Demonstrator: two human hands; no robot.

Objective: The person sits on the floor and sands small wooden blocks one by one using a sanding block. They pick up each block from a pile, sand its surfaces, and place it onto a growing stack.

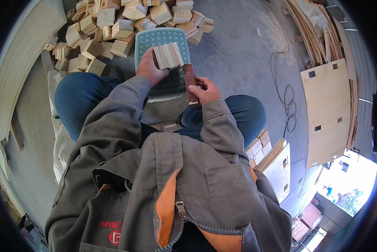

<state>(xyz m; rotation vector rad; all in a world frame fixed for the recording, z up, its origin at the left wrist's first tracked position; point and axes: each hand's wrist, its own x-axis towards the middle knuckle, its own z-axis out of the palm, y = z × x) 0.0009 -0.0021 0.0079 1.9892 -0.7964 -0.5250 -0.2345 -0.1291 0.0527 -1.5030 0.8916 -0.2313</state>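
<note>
My left hand (151, 69) is closed around the left side of a layered plywood block (168, 56). The block sits over a pale green plastic stool (143, 40) with a patterned top, between my knees. In my right hand (207, 90) is a narrow reddish-brown sanding block (189, 80), with short pale marks like staples along its face and bare wood at its near end. My thumb and fingers grip it by its right side. Its far end lies close to the right lower corner of the plywood block; whether they touch I cannot tell.
A heap of similar plywood blocks (123, 28) lies beyond the stool. Large sheets (26, 54) stand at the left, beside crumpled plastic film (59, 126). Notched plywood panels (328, 113) lean at the right, near a looped cable (289, 107). More panels (277, 166) stand by my right side.
</note>
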